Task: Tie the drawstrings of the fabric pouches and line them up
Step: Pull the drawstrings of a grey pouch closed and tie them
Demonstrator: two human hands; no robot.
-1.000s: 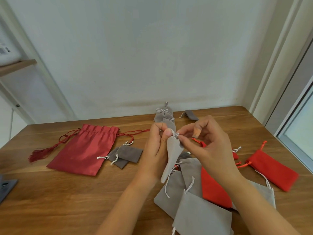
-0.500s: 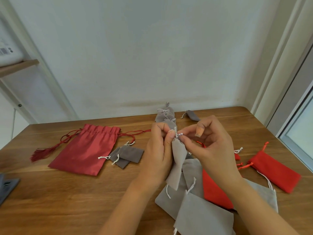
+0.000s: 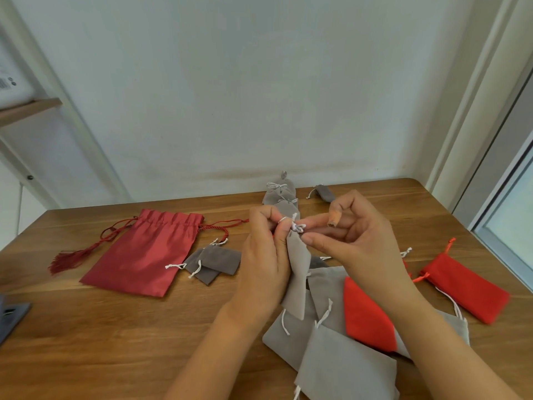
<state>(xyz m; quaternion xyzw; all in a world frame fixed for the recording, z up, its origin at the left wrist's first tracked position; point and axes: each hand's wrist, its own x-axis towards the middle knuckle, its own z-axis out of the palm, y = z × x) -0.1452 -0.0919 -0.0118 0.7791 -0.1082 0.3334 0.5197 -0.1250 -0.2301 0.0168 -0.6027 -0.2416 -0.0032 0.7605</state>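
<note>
- while your left hand (image 3: 264,261) is raised above the desk (image 3: 115,342), its fingers are curled and pinch the neck of a light grey pouch (image 3: 298,272), with a loop of white drawstring (image 3: 297,226) showing at the fingertips.
- your right hand (image 3: 357,246) meets it from the right, thumb and forefinger pinching the drawstring at the knot, the other fingers bent and raised.
- the pouch hangs from both hands, narrow and folded lengthwise, its lower end over a pile of flat grey pouches (image 3: 340,368) near you.
- behind your hands, tied grey pouches (image 3: 278,197) lie in a line toward the wall.
</note>
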